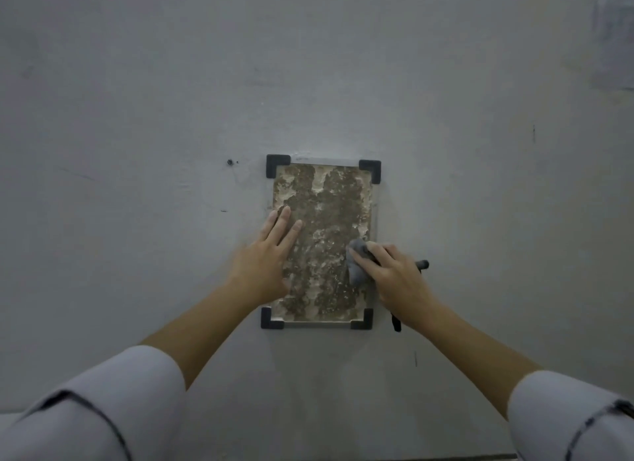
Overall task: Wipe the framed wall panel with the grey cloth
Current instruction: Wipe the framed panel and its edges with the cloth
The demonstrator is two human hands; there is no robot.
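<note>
The framed wall panel [329, 206] hangs upright on a grey wall, a mottled brown and white surface in a pale frame with black corner pieces. My left hand [266, 258] lies flat on its left side, fingers straight and slightly spread, thumb over the lower left area. My right hand [394, 275] presses the bunched grey cloth [358, 263] against the panel's right edge, about two thirds of the way down. A dark rod-like thing [422, 265] pokes out from behind my right hand, and a dark strap [396, 323] hangs below my wrist.
The grey wall [137, 117] fills the view. A small dark hole [230, 162] sits left of the panel's top corner, with a few faint scuffs around. A pale patch [614, 41] shows at the upper right.
</note>
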